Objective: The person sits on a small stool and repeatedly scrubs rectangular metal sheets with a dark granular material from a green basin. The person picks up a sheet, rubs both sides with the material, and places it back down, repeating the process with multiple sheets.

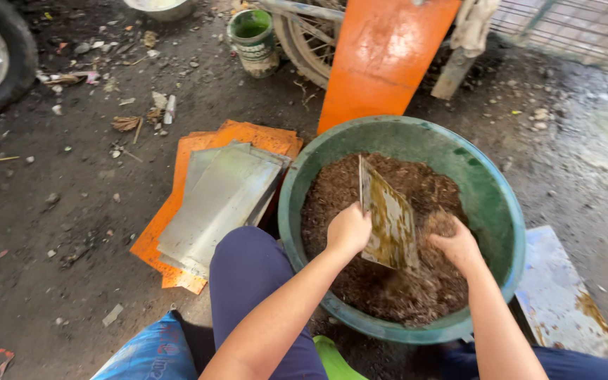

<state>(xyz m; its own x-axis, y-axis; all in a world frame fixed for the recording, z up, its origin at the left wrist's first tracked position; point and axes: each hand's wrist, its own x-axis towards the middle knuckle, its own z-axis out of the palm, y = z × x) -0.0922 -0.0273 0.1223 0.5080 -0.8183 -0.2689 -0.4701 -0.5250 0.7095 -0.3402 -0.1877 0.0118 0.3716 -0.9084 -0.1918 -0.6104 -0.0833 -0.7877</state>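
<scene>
From the head camera, a green plastic basin (pixel 490 204) fills the centre-right of the frame, holding brown crumbly soil mix (pixel 388 281); the left hand (pixel 348 229) is closed in a fist round the edge of a stained rectangular metal sheet (pixel 388 222), held upright in the mix; the right hand (pixel 453 243) is cupped, fingers curled over a clump of the mix beside the sheet; left of centre, grey metal sheets (pixel 219 200) lie stacked on orange panels (pixel 170 211).
</scene>
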